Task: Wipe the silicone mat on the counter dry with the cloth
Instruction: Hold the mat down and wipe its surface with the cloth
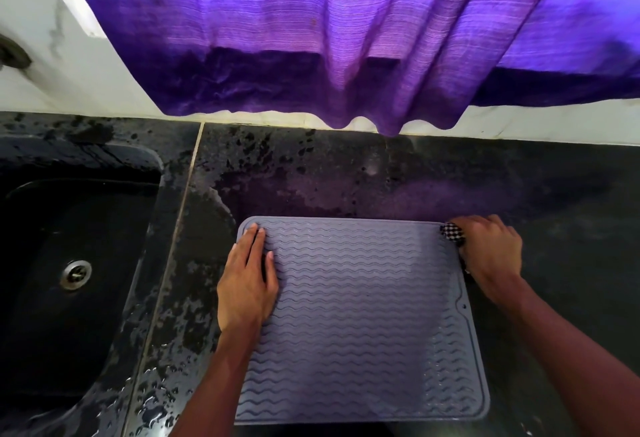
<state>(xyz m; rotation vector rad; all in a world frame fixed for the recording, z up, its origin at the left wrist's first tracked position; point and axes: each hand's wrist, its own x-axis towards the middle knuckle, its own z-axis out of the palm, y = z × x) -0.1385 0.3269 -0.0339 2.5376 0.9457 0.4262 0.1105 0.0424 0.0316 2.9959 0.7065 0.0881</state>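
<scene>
A grey silicone mat (363,315) with wavy ridges lies flat on the dark counter, near its front edge. My left hand (247,277) rests flat on the mat's left side, fingers together, pressing it down. My right hand (491,253) is at the mat's far right corner, closed around a black-and-white checked cloth (453,233); only a small bunched end of the cloth shows beyond my fingers. Small water droplets glint on the mat's near right strip.
A black sink (69,263) with a metal drain (75,274) sits to the left. The dark counter (381,180) is wet, with puddles near the sink's front. A purple curtain (329,38) hangs over the back wall.
</scene>
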